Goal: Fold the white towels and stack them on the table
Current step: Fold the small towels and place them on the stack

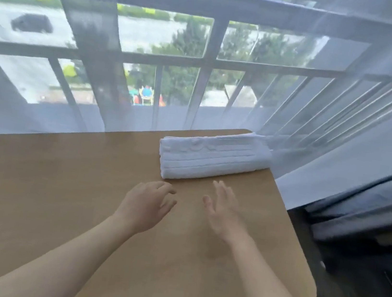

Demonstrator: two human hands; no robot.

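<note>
A sheer curtain (321, 110) hangs behind the table (58, 192). Folded towels (213, 158) lie stacked at the table's far right corner. Just nearer than the towels, the left hand (146, 204) hovers with loosely curled fingers and the right hand (224, 210) hovers with fingers spread; both hold nothing.

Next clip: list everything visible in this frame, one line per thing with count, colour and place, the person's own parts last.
stack of folded towels: one stack, white, far right part of the table, layer count unclear
table: one, tan wood, fills the foreground
sheer curtain: one, pale translucent, hanging behind the table
window frame: one, grey bars, behind the curtain
dark fabric: one, dark blue-grey, right of the table
left hand: one, bare, above the table, fingers loosely curled, holding nothing
right hand: one, bare, fingers straight, near the stack, not touching
</note>
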